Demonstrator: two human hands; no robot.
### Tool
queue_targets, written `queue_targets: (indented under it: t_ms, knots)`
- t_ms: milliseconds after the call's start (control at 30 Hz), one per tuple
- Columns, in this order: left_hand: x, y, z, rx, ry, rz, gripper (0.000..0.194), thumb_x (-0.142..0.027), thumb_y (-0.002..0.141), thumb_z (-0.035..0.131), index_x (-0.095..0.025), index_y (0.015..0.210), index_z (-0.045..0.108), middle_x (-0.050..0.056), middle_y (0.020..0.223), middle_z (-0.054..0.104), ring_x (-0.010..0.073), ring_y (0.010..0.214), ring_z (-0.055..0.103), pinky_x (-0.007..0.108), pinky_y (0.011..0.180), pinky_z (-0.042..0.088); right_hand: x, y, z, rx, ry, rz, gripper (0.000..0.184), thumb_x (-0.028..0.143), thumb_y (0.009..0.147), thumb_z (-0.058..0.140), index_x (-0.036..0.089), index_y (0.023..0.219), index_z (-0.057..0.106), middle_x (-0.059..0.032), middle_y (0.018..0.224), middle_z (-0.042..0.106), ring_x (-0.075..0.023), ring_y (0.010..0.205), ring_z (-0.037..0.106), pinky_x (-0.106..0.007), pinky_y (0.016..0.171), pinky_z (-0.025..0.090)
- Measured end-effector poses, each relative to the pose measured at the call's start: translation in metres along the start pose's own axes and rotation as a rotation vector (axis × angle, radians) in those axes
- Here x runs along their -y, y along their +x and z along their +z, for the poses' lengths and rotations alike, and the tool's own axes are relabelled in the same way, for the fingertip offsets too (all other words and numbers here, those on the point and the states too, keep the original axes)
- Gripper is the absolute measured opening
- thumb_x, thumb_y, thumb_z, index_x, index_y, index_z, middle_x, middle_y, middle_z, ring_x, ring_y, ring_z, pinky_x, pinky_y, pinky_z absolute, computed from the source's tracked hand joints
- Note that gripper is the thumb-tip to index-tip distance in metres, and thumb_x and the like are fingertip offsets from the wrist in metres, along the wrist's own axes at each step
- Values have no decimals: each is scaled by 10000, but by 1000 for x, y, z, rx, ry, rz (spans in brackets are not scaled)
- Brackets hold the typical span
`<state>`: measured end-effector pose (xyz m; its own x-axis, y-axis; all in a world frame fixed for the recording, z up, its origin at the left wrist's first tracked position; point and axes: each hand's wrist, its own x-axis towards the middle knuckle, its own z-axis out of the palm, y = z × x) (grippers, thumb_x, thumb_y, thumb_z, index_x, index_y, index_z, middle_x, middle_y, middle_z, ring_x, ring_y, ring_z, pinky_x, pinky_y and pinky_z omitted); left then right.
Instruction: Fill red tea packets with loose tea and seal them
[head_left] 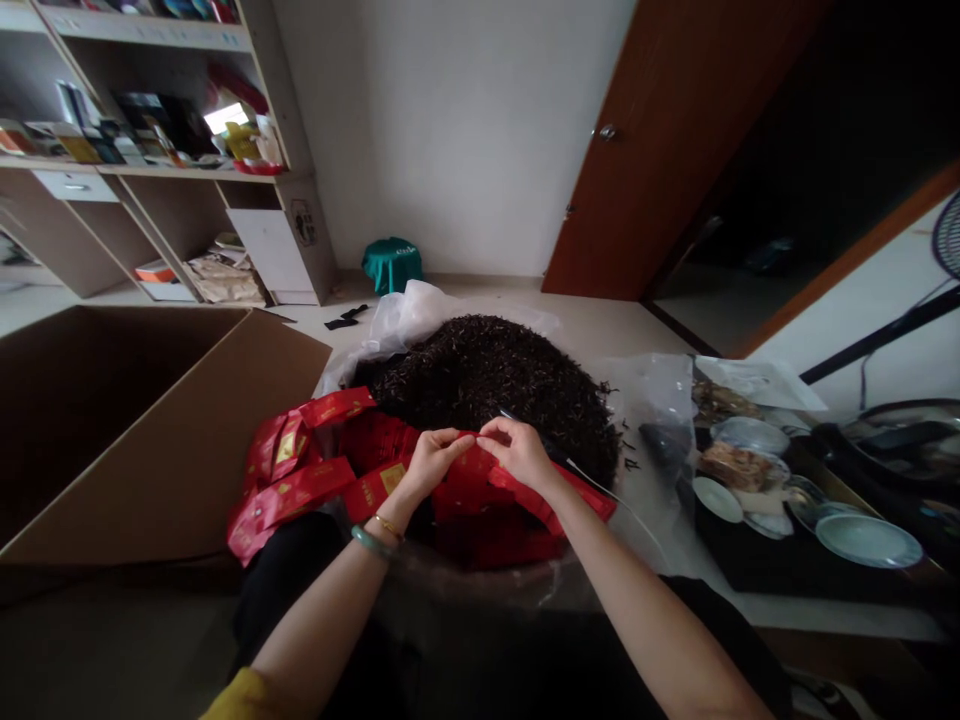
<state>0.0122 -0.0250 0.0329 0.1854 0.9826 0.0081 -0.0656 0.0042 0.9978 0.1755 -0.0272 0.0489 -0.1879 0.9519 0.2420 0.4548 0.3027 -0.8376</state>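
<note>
**2 hands pinching 1 red packet over dark loose tea**

Forearms reaching up from the bottom edge, left wrist ringed with a green bangle point(373, 542) and a thin gold bracelet. Left hand point(429, 462) curled, fingertips closed on the left end of a small red packet point(474, 462). Right hand point(519, 452) likewise pinched shut on the same packet's top edge, thumb and forefinger nearly meeting the left fingertips. Packet held up between both sets of fingers, just above a heap of red packets point(315, 480) with gold labels, spreading left of and below the fingers. Just beyond the fingertips, a mound of dark loose tea point(495, 375) lying on a clear plastic bag point(409, 315). Well left of the fingers, an open cardboard box point(112, 430). Well right of the fingers, a dark tray point(787, 570) bearing pale cups and saucers. Far beyond the fingers, a shelf unit point(172, 150), a green stool point(391, 263) against the white wall and a brown door point(660, 150).
</note>
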Motion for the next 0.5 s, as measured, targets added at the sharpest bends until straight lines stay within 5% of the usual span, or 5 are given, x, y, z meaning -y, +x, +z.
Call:
queue_targets:
  t_ms: [233, 400, 500]
  knots:
    - [1, 2, 5, 87, -88, -115, 434, -497, 582, 764, -127, 799, 692, 10, 662, 665, 108, 525, 534, 198, 485, 395, -2, 2, -3, -123, 216, 191, 279, 453, 760, 564, 189, 842, 604, -18, 691, 640, -141, 523, 571, -269, 506, 503]
    - [-1, 7, -9, -196, -499, -109, 459, -554, 623, 720, -172, 875, 686, 5, 689, 678, 93, 517, 530, 188, 477, 405, -9, 6, -11, -210, 463, 268, 407, 543, 801, 498, 201, 1012, 563, -29, 789, 631, -143, 599, 616, -252, 490, 531]
    - [-7, 11, -35, -216, -806, -10, 338, -533, 762, 605, -310, 1007, 672, -14, 881, 716, 63, 532, 516, 159, 446, 360, -19, 9, -16, -218, 510, 298, 414, 556, 830, 454, 197, 1007, 562, -24, 768, 631, -126, 566, 611, -239, 479, 527]
